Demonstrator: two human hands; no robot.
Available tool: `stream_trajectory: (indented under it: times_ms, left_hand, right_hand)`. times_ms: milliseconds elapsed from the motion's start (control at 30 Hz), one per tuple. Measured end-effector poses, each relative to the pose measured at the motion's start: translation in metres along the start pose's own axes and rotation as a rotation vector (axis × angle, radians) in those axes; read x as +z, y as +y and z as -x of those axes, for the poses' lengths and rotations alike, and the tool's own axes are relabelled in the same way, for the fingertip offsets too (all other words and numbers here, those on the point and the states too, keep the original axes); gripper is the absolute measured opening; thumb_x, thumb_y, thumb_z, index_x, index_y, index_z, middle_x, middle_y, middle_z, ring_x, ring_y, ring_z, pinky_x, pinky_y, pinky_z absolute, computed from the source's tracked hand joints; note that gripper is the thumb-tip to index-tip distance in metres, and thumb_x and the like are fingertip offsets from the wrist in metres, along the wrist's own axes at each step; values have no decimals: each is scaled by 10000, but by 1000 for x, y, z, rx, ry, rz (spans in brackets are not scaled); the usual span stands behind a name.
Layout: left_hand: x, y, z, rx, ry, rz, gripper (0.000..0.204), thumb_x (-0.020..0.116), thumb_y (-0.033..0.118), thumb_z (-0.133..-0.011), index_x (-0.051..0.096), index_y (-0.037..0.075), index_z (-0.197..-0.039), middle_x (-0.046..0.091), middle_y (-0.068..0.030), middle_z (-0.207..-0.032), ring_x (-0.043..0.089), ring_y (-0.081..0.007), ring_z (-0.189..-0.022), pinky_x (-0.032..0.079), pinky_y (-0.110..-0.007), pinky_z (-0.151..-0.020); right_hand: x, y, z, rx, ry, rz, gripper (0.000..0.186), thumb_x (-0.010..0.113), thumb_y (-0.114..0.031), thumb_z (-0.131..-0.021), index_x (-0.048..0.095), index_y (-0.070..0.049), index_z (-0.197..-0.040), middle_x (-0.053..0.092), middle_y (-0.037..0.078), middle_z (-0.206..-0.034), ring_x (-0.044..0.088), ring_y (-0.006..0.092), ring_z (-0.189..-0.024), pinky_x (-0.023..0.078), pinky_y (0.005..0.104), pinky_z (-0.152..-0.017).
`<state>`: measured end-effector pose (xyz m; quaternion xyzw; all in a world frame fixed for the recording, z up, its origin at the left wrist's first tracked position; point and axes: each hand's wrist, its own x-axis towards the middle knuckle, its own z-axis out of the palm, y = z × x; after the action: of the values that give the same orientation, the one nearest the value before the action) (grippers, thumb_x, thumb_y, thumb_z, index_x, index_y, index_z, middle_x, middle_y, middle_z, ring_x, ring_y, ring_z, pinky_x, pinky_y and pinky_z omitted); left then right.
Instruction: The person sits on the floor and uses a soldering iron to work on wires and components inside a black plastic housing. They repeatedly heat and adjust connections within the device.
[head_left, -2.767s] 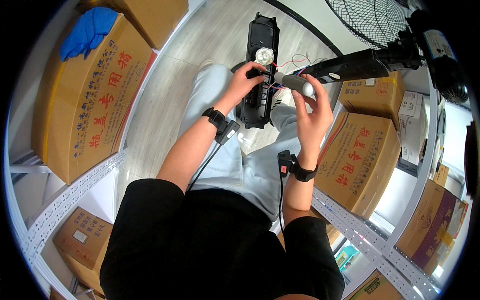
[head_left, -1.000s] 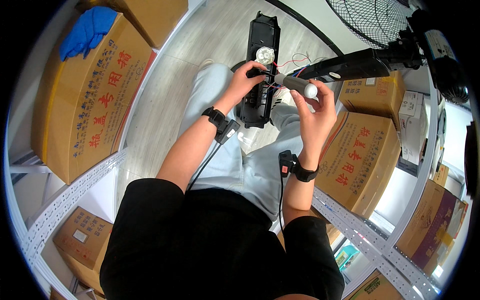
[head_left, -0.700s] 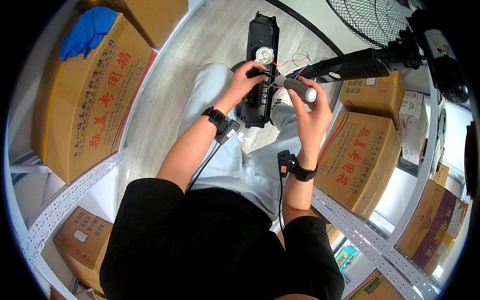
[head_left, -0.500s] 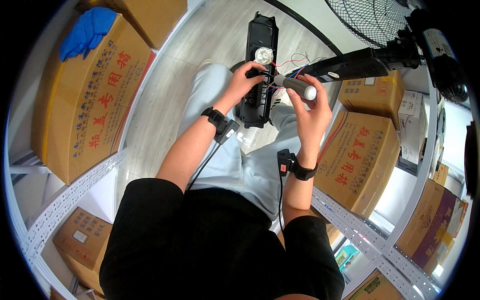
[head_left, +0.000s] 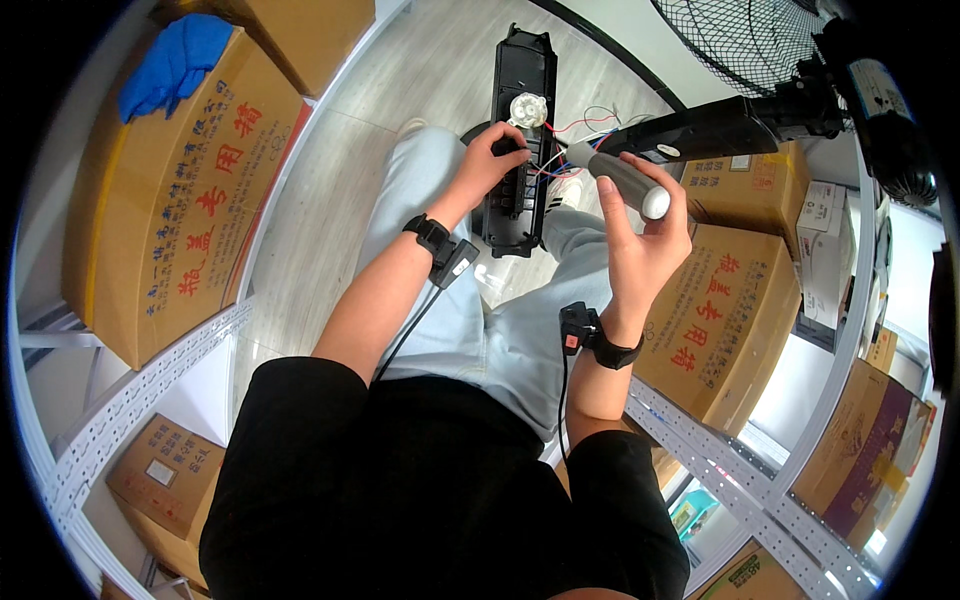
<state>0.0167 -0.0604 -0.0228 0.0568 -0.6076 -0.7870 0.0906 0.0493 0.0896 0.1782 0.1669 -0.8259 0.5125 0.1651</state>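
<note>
My right hand (head_left: 645, 235) is closed around the grey handle of a screwdriver (head_left: 628, 183) with a white end. The tool slants up and left; its shaft points at a long black plastic housing (head_left: 520, 240). My left hand (head_left: 492, 165) rests at the housing's left side, thumb and fingertips pinched over its middle; whatever is between them is too small to make out. A round, whitish, clear-looking part (head_left: 528, 110) sits in the housing just above the fingers. Thin red, blue and white wires (head_left: 575, 127) run from the housing to a black column on the right.
The black column (head_left: 700, 130) reaches to a wire-mesh fan guard (head_left: 740, 40) at the upper right. Cardboard boxes (head_left: 190, 190) stand on metal shelving to both sides, a blue cloth (head_left: 175, 62) on the left one. Below the housing are my legs in light jeans (head_left: 440, 330).
My right hand has drawn the screwdriver away from the housing, moving right and slightly toward me. The left hand stays nearly in place.
</note>
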Motion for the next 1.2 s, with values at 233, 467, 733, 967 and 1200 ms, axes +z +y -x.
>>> stream_trajectory:
  times_ms: [233,467,733,967,1200]
  left_hand:
    - [3,7,1,-16,4,27,169,725,30,-820,597,60,-925,603,13,-904,558,-97,-900,441,-256,-827]
    - [4,6,0,-21,-27,32,164,730,28,-829,597,65,-918,589,22,-894,549,-95,-899,433,-252,-834]
    - [2,4,-1,25,-37,-48,151,729,27,-827,590,57,-877,590,13,-883,550,-94,-897,431,-249,-838]
    - [3,5,-1,2,-32,-35,151,733,35,-827,591,56,-876,596,15,-888,555,-94,-886,438,-248,-821]
    - [2,3,1,-23,11,58,162,747,79,-826,618,69,-924,610,10,-912,570,-99,-876,455,-253,-802]
  right_hand:
    - [20,28,-2,-62,21,-14,379,784,-38,-809,629,-16,-1154,688,131,-1145,679,199,-1025,550,308,-839]
    - [44,52,-8,-63,63,-77,390,779,-38,-813,617,-23,-1167,684,129,-1150,674,183,-1001,557,294,-796]
    - [51,64,-12,-33,35,41,361,773,-66,-828,624,-51,-1155,686,92,-1154,677,158,-951,549,270,-719]
    - [41,54,-4,-24,63,-66,379,770,-37,-821,613,-28,-1165,675,139,-1180,665,202,-1048,535,310,-872]
    - [10,26,14,38,55,-163,391,775,0,-804,601,11,-1154,676,159,-1160,651,210,-1068,510,332,-940]
